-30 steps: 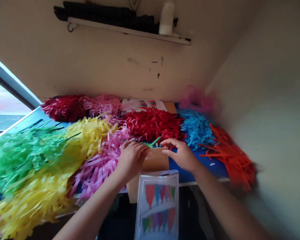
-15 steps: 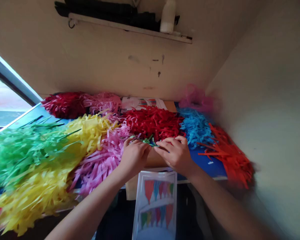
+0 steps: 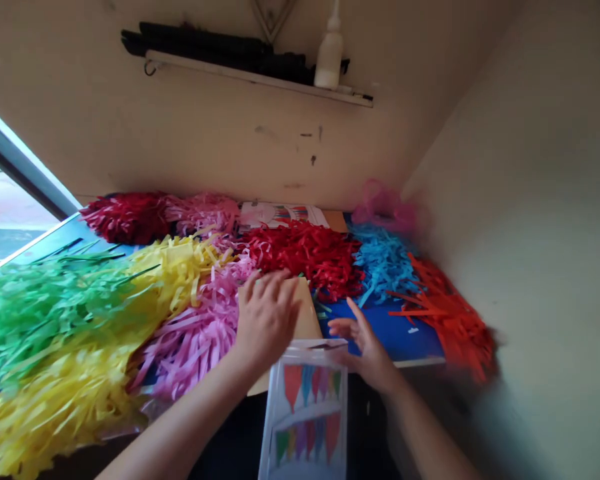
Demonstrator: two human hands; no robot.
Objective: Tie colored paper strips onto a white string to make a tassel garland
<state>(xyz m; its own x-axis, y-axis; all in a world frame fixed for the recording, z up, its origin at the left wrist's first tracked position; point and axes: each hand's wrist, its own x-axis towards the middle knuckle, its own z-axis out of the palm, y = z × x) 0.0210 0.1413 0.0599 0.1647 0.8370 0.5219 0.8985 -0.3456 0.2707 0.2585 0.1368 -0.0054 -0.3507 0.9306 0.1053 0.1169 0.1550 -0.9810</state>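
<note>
Card (image 3: 300, 313): plain tan cardboard, laid flat, straight-edged, bare on top apart from a few green scraps (image 3: 322, 308) at its right edge.

Printed sheet (image 3: 305, 417): glossy, with two rows of coloured pennants, lying across the card's near end.

Left hand (image 3: 267, 317): blurred, palm down, fingers spread and open, on the card's left edge; nothing gripped that could be seen.

Right hand (image 3: 365, 347): open, fingers fanned, thumb raised, just right of the card, near the sheet's top corner, holding nothing.

Left of card: pink fringe (image 3: 190, 340) touching it, then yellow fringe (image 3: 80, 380) and green fringe (image 3: 40, 313).

Beyond card: red fringe (image 3: 300, 257) touching its far end, then a dark red pile (image 3: 127, 217) and a booklet (image 3: 275, 215) further back.

Right of card: blue table (image 3: 375, 333), blue fringe (image 3: 385, 267), orange-red fringe (image 3: 445, 313).

Above card: wall shelf (image 3: 230, 71), bearing a white bottle (image 3: 329, 60) and black rolls (image 3: 205, 41).
</note>
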